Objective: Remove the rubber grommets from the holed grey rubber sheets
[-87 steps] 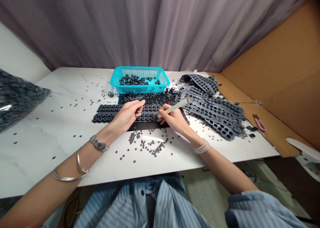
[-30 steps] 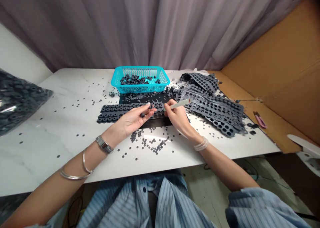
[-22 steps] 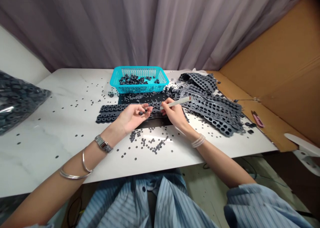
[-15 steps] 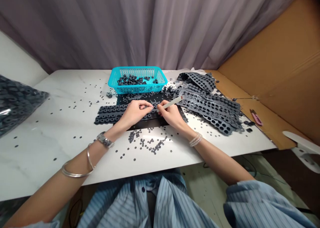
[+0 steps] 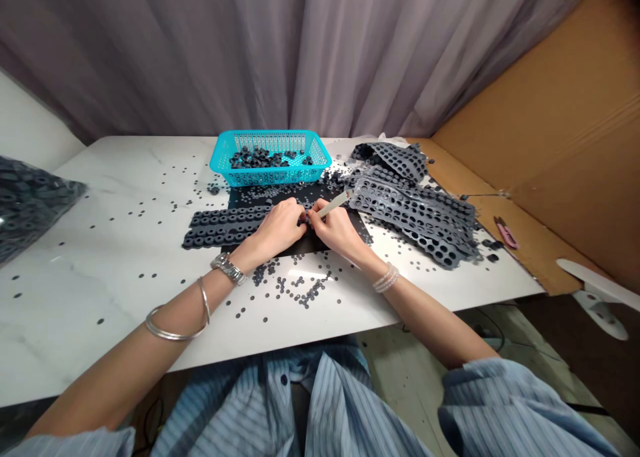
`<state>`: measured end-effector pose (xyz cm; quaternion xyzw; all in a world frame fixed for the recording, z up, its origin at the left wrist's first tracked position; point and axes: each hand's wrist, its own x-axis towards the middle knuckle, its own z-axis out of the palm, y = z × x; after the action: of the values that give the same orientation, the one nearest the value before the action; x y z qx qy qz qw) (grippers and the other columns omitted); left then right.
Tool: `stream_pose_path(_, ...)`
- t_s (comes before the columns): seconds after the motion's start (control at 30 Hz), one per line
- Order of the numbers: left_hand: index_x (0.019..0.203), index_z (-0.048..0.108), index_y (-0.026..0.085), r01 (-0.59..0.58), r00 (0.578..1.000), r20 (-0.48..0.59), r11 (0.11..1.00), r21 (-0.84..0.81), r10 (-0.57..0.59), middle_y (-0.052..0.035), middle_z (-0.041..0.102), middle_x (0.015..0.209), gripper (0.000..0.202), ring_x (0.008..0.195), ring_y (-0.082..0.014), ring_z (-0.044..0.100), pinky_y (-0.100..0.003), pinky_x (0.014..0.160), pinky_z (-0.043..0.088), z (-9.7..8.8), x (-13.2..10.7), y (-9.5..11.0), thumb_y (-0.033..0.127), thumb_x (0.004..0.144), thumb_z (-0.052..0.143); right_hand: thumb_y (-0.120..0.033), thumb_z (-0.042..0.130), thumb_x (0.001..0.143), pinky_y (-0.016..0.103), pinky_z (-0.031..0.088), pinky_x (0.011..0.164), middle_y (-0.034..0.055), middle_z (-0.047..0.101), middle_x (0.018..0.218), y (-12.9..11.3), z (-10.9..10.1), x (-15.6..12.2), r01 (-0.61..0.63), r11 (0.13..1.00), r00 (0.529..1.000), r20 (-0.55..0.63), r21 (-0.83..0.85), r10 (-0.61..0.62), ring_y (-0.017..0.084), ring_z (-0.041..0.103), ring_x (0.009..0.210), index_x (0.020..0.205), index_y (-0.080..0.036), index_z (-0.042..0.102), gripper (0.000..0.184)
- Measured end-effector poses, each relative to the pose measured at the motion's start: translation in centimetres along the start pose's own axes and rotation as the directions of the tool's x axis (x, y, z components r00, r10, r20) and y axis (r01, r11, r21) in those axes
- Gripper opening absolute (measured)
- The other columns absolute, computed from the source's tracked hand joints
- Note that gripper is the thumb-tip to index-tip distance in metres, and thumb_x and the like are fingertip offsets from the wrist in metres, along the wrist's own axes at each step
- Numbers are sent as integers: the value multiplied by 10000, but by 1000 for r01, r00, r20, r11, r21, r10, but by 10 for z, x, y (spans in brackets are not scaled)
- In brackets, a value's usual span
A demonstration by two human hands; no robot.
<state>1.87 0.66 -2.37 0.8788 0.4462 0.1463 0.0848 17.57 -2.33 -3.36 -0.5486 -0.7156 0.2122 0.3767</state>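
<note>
My left hand (image 5: 281,226), hold hidden, has curled in mid-frame, working close by my right hand (image 5: 335,230), which pinches a pale stick (image 5: 333,205).

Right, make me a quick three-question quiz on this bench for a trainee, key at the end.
1. What is the right hand gripping?
2. True or false: the blue basket is tipped on its side.
3. Seen from the wearer, where do the punched sheets lie?
A. Left of the basket
B. Right of the basket
C. Inside the basket

Key:
1. A pale stick.
2. False; it stands upright, with dark pieces in it.
3. B.
</note>
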Motion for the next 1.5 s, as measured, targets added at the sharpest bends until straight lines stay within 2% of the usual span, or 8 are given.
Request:
stream_pose_path(0.27, 717, 704, 178, 87, 989, -69, 885, -458, -133, -12, 576, 672, 111, 667, -167, 516, -313, 658, 385, -10, -7, -8, 210, 788, 625, -236, 477, 882, 284, 346, 623, -4, 558, 620, -2, -1, 1, -34, 999, 999, 12, -24, 35, 159, 516, 597, 692, -223, 467, 191)
stream_pose_path(0.47, 778, 675, 154, 197, 887, 191, -30, -980, -421, -69, 641, 864, 72, 680, -99, 505, -229, 522, 356, -32, -13, -31, 194, 760, 731, -327, 482, 897, 277, 384, 621, -8, 593, 624, 10, -3, 3, -127, 987, 990, -43, 102, 132, 164, 556, 616, 701, -223, 493, 222)
stream_pose_path(0.57, 789, 677, 136, 262, 856, 348, -261, -929, -382, -102, 645, 901, 65, 698, -92, 523, -210, 534, 405, -32, -13, -30, 102, 832, 641, -361, 477, 904, 279, 399, 606, -17, 568, 588, 19, -2, 4, -187, 971, 972, -115, 151, 205, 166, 548, 588, 708, -231, 484, 236)
stream_pose_path(1.07, 923, 627, 63, 134, 803, 446, -609, -782, -396, -176, 629, 977, 195, 926, -208, 666, -216, 693, 588, -35, -13, -9, -67, 813, 532, -376, 463, 927, 294, 360, 593, -1, 552, 605, 22, -6, 5, -53, 999, 984, -169, -6, 51, 173, 511, 575, 708, -233, 474, 262)
stream_pose_path(1.2, 882, 565, 85, 116, 800, 461, -655, -746, -384, -176, 601, 911, 260, 901, -254, 668, -280, 646, 589, -42, -15, -9, -56, 683, 475, -421, 526, 890, 294, 456, 621, 7, 600, 644, 20, -7, 5, -113, 951, 972, -164, 289, 166, 179, 598, 627, 718, -226, 492, 262)
stream_pose_path(1.33, 794, 554, 123, 157, 852, 406, -578, -801, -332, -13, 470, 638, 73, 537, -95, 502, -160, 418, 390, -43, -15, -15, 62, 758, 535, -460, 594, 840, 300, 532, 628, 1, 623, 676, 18, -5, 6, -165, 787, 976, -14, 595, 215, 175, 651, 646, 727, -222, 486, 285)
stream_pose_path(1.4, 781, 579, 134, 227, 869, 362, -379, -897, -337, 65, 338, 553, 40, 426, -47, 314, -152, 362, 217, -41, -17, -16, 138, 815, 601, -448, 604, 836, 293, 532, 619, -2, 627, 656, 18, -3, 5, -186, 802, 979, 38, 568, 200, 158, 633, 608, 713, -217, 492, 284)
stream_pose_path(1.5, 801, 671, 153, 281, 916, 164, 295, -913, -365, 84, 305, 508, 76, 417, -56, 247, -199, 401, 164, -35, -20, -11, 227, 811, 681, -418, 581, 859, 286, 520, 628, 3, 639, 633, 20, 1, 3, -176, 885, 984, 44, 431, 175, 149, 615, 590, 707, -210, 520, 265)
